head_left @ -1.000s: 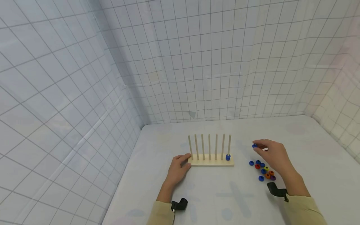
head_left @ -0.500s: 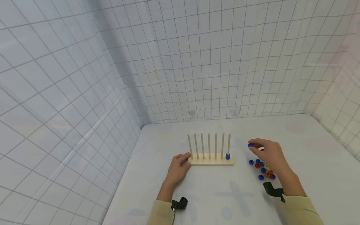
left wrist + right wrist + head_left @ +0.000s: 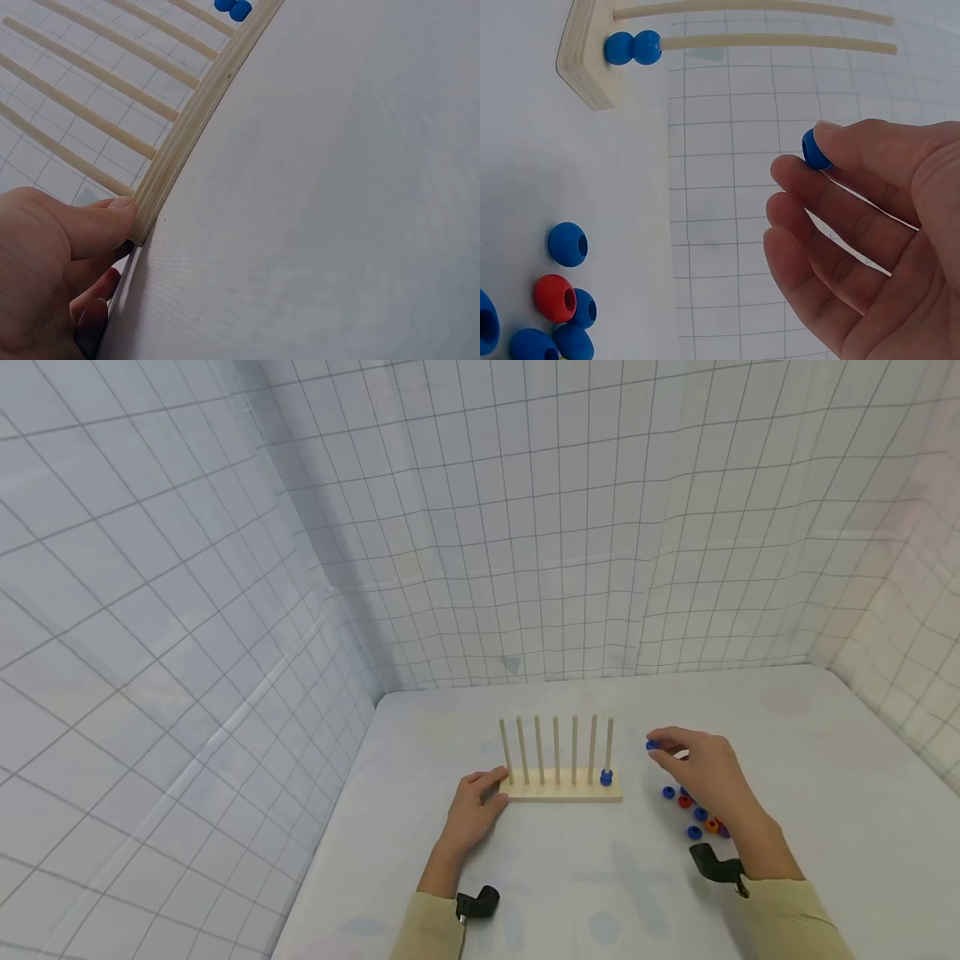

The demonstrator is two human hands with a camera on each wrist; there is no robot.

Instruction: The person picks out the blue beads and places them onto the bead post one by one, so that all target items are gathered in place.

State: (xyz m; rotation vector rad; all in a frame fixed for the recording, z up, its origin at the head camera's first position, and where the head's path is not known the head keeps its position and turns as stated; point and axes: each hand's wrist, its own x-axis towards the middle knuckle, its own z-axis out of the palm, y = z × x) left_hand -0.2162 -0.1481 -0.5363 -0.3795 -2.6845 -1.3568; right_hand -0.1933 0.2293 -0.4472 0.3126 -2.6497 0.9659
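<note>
A pale wooden board with several upright pegs (image 3: pixel 561 792) stands on the table. Two blue beads (image 3: pixel 606 777) are stacked at the bottom of its rightmost peg. At the board's left end, my left hand (image 3: pixel 472 812) grips the edge between thumb and fingers, as the left wrist view shows with the thumb (image 3: pixel 105 225) on the wood. My right hand (image 3: pixel 705 772) pinches a blue bead (image 3: pixel 815 150) between thumb and index finger, in the air to the right of the pegs. The bead's hole is partly visible in the right wrist view.
Loose beads lie under and in front of my right hand: several blue ones (image 3: pixel 694 832), a red bead (image 3: pixel 555 298), an orange bead (image 3: pixel 712 826) and a purple one, partly covered. Grid-patterned white curtains (image 3: pixel 525 568) surround the white table (image 3: pixel 570 877) at the back and sides.
My right hand has moved left with the blue bead, closer to the rightmost peg. My left hand keeps its hold on the board's left end.
</note>
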